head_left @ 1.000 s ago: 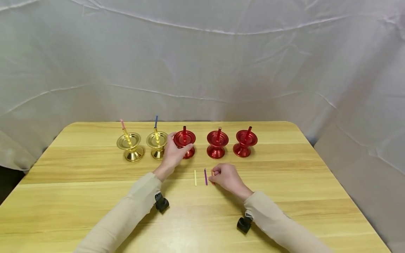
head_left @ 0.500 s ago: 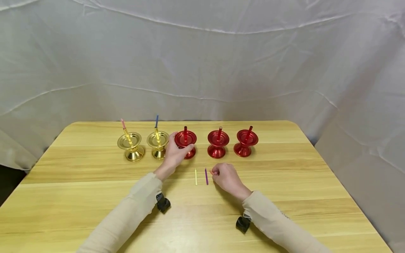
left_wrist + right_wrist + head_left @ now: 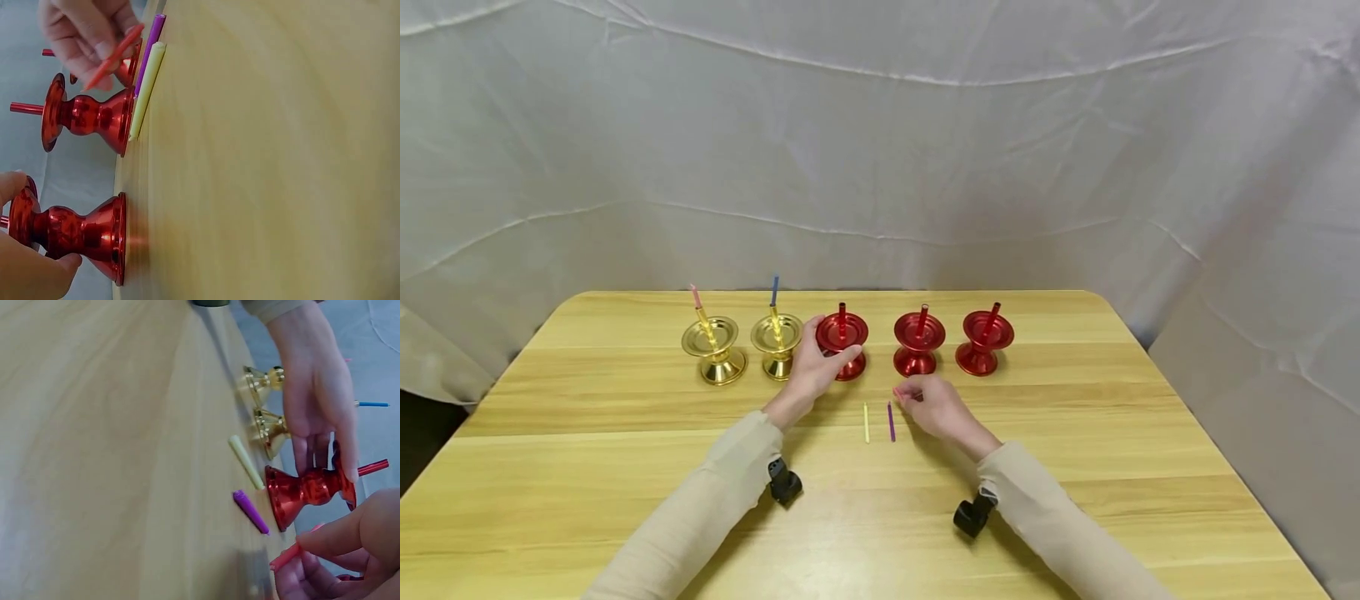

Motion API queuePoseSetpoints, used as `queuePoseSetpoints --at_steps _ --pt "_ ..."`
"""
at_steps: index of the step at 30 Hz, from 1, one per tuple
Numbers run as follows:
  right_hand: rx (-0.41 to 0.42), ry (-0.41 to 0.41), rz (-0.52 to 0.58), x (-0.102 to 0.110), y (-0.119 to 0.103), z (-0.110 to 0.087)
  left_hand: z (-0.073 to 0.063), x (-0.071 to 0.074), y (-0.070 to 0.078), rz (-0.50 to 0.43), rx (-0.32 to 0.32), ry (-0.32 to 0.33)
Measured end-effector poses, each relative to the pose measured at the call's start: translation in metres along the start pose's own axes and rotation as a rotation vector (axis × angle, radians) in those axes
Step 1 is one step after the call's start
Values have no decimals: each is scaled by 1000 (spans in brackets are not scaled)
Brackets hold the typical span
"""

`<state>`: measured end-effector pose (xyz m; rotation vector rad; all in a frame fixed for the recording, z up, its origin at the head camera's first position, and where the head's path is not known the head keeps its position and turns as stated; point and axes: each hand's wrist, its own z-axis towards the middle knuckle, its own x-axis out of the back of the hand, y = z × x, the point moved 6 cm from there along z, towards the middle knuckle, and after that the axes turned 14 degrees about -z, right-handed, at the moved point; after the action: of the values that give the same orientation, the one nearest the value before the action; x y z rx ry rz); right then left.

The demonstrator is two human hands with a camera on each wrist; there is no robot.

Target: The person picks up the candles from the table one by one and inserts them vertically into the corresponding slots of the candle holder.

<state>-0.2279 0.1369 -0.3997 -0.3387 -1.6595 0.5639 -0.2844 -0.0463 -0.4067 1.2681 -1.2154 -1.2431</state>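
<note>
My left hand (image 3: pixel 808 367) grips the leftmost red candle holder (image 3: pixel 842 333), its fingers and thumb around the dish and waist. The holder stands upright on the table, a thin red tube rising from its dish. Between thumb and fingers, my right hand (image 3: pixel 942 408) pinches an orange-red candle (image 3: pixel 112 59), raised off the tabletop and tilted, just in front of the red holders. Left of that hand a purple candle (image 3: pixel 891 422) and a pale yellow candle (image 3: pixel 867 423) lie side by side on the wood.
Two gold holders stand at the left, one bearing a pink candle (image 3: pixel 696 296), the other a blue candle (image 3: pixel 775 289). To the right are a middle red holder (image 3: pixel 916 360) and a far right red holder (image 3: pixel 977 360). A pale cloth (image 3: pixel 880 167) hangs behind the table.
My right hand has picked the orange-red candle up from beside the purple one and moved it slightly forward. The left hand keeps its grip on the red holder.
</note>
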Motion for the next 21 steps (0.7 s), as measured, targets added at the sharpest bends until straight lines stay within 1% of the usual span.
queuePoseSetpoints --at_steps 3,7,10,13,21 --pt "-20 24 79 3 -2 3 0 1 0 3 3 -3" --pt "9 94 141 9 -9 8 0 1 0 6 7 -10" --pt "48 140 157 15 -16 11 0 0 1 10 4 -13" --pt "70 171 162 21 -25 15 0 -1 1 25 7 -11" --pt "83 232 217 41 -48 36 1 1 1 36 16 -10"
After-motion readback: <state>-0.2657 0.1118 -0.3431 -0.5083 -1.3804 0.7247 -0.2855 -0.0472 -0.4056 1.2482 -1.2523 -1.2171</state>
